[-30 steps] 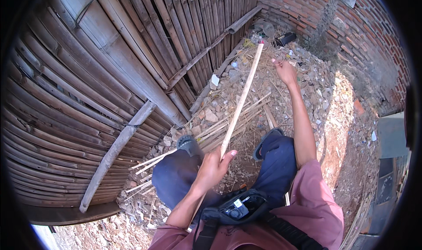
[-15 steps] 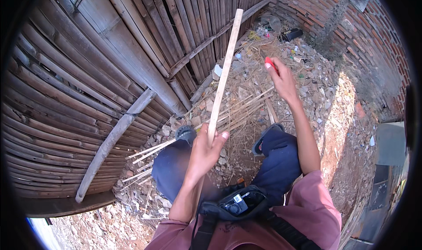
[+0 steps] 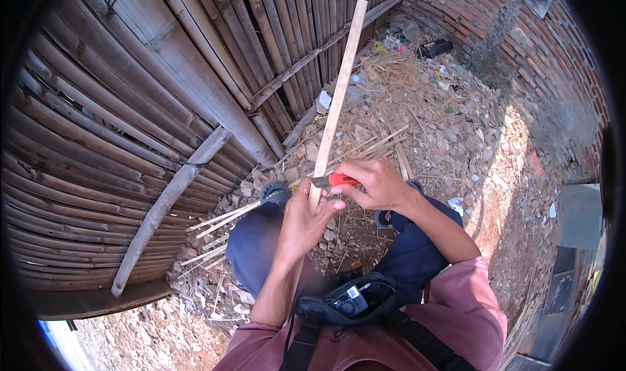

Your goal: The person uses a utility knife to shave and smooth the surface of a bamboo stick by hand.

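A long pale wooden stick [image 3: 339,90] slants up and away from my lap. My left hand [image 3: 302,218] is closed round its lower part, with the thumb along the near side. In my right hand [image 3: 375,183] is a red-handled knife [image 3: 340,179], gripped with bent fingers. Its short grey blade lies across the stick just above my left hand and appears to touch it. The stick's lower end runs down past my left wrist and is partly hidden.
A bamboo wall [image 3: 98,123] rises on the left, braced by a pole [image 3: 173,208]. Thin strips [image 3: 225,218] lie on the rubble beside my feet. A brick wall [image 3: 554,64] stands far right, a black object [image 3: 435,49] near its foot. A pouch [image 3: 352,299] sits at my waist.
My right hand has come down and left with the knife, from beyond the stick's right side to the stick just above my left hand. The stick has barely shifted.
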A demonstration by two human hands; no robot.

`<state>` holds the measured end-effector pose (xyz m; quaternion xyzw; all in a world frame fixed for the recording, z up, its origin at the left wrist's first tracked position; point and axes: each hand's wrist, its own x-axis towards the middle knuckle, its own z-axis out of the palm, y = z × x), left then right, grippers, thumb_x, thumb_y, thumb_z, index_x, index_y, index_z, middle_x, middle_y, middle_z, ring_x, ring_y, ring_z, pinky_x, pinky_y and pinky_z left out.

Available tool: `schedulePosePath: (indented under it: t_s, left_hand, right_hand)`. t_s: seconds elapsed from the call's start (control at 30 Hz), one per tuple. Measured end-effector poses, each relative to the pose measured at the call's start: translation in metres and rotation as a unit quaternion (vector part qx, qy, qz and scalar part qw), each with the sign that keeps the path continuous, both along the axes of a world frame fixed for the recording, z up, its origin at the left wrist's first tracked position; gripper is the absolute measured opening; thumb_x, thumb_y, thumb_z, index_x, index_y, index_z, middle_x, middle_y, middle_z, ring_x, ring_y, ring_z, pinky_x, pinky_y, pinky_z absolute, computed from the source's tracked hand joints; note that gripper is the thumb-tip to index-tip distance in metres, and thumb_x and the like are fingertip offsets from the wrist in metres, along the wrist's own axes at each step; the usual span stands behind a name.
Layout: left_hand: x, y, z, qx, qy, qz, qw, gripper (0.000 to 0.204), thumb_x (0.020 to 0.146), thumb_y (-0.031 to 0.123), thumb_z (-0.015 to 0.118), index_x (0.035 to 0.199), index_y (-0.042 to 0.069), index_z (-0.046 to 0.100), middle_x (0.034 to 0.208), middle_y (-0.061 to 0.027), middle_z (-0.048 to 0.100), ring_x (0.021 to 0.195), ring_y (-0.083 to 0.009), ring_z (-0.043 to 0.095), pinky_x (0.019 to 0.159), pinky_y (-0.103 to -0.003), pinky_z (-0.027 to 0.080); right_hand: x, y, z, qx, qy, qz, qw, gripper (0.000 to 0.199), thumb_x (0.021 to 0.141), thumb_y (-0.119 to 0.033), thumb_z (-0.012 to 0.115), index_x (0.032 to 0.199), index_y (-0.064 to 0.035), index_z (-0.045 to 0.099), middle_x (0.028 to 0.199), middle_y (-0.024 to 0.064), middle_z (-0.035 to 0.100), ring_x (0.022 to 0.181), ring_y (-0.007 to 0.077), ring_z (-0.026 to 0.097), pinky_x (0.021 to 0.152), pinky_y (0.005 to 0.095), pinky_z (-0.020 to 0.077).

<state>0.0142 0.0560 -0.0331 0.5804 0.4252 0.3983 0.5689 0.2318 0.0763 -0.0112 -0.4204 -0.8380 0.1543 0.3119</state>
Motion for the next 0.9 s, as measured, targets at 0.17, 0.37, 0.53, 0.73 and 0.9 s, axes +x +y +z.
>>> schedulePosePath:
  t_s: [0.17, 0.37, 0.53, 0.73, 0.9]
  left_hand:
    - [-0.001, 0.001, 0.000, -0.024, 0.020, 0.013, 0.999, 0.032, 0.100, 0.019, 0.082, 0.118, 0.001, 0.063, 0.087, 0.0013, 0.065, 0.078, -0.0047, 0.054, 0.067, -0.026, 0.047]
    - [-0.003, 0.000, 0.006, -0.018, 0.025, 0.014, 0.999, 0.028, 0.101, 0.020, 0.081, 0.114, 0.002, 0.064, 0.086, 0.0048, 0.062, 0.076, -0.0020, 0.050, 0.065, -0.022, 0.043]
    - [-0.005, 0.002, -0.001, 0.002, 0.023, 0.017, 1.000, 0.032, 0.100, 0.019, 0.082, 0.117, -0.003, 0.066, 0.083, -0.0063, 0.073, 0.076, -0.0087, 0.061, 0.067, -0.032, 0.053]
    - [-0.004, 0.003, -0.005, 0.015, 0.028, 0.023, 0.999, 0.034, 0.101, 0.023, 0.081, 0.116, -0.003, 0.065, 0.081, -0.0071, 0.072, 0.076, -0.0091, 0.059, 0.067, -0.033, 0.052]
    - [-0.003, 0.002, 0.000, 0.013, 0.066, 0.035, 0.997, 0.035, 0.103, 0.027, 0.079, 0.114, -0.003, 0.065, 0.079, -0.0078, 0.071, 0.074, -0.0096, 0.059, 0.066, -0.034, 0.052]
  right_hand:
    - [-0.006, -0.002, 0.001, 0.013, 0.000, 0.004, 1.000, 0.024, 0.095, -0.030, 0.078, 0.105, -0.0096, 0.071, 0.085, 0.0104, 0.073, 0.070, 0.0336, 0.073, 0.059, 0.0439, 0.0540]
    - [-0.006, -0.003, 0.001, -0.001, 0.001, 0.007, 1.000, 0.023, 0.093, -0.028, 0.079, 0.107, -0.0103, 0.072, 0.085, 0.0105, 0.074, 0.070, 0.0338, 0.073, 0.059, 0.0430, 0.0549]
    - [-0.008, -0.004, 0.000, -0.011, 0.001, 0.004, 1.000, 0.023, 0.092, -0.027, 0.079, 0.107, -0.0105, 0.073, 0.086, 0.0107, 0.075, 0.071, 0.0339, 0.074, 0.060, 0.0431, 0.0562]
    - [-0.009, -0.005, 0.001, -0.006, -0.003, -0.004, 1.000, 0.021, 0.092, -0.026, 0.079, 0.106, -0.0107, 0.073, 0.084, 0.0107, 0.076, 0.070, 0.0334, 0.074, 0.059, 0.0434, 0.0557]
    - [-0.012, -0.008, 0.000, -0.006, -0.005, -0.032, 0.999, 0.018, 0.092, -0.023, 0.078, 0.104, -0.0110, 0.074, 0.084, 0.0103, 0.076, 0.068, 0.0332, 0.073, 0.057, 0.0434, 0.0546]
